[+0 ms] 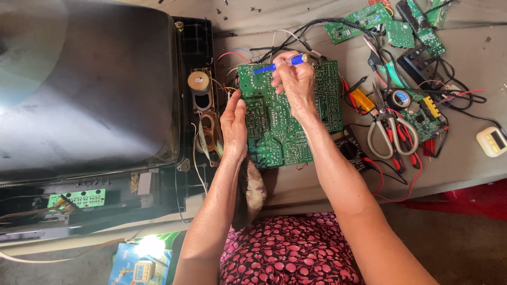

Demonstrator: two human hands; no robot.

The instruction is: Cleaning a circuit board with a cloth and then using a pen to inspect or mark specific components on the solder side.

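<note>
The large green circuit board (288, 113) lies solder side up on the grey table (465, 158) and serves as the reference for every position below.

My left hand (234, 126) rests against the board's left edge. Its fingers (232, 103) lie straight and pressed together, pointing away from me, with the thumb touching the board's edge. It steadies the board and grips nothing.

My right hand (296, 82) sits above the upper middle of the board. Its fingers are curled and pinch a blue-handled tool (280, 64) near its handle end. The tool lies nearly level along the board's top edge, with its blue tip pointing toward the board's upper left corner. Whether the tip touches the board, I cannot tell.

Left of the board stands a television set (90, 89), screen down, with its black frame just beside the board. A round speaker (199, 82) in that frame sits between the screen and the board.

Right of the board, near its edge, lie grey-handled scissors (388, 129). A roll of tape (401, 98) lies just beyond the scissors. Red and black wires (401, 184) trail below the scissors.

Above and to the right of the board, well apart, lie several smaller green boards (364, 20). A small white timer (492, 141) sits at the far right.
</note>
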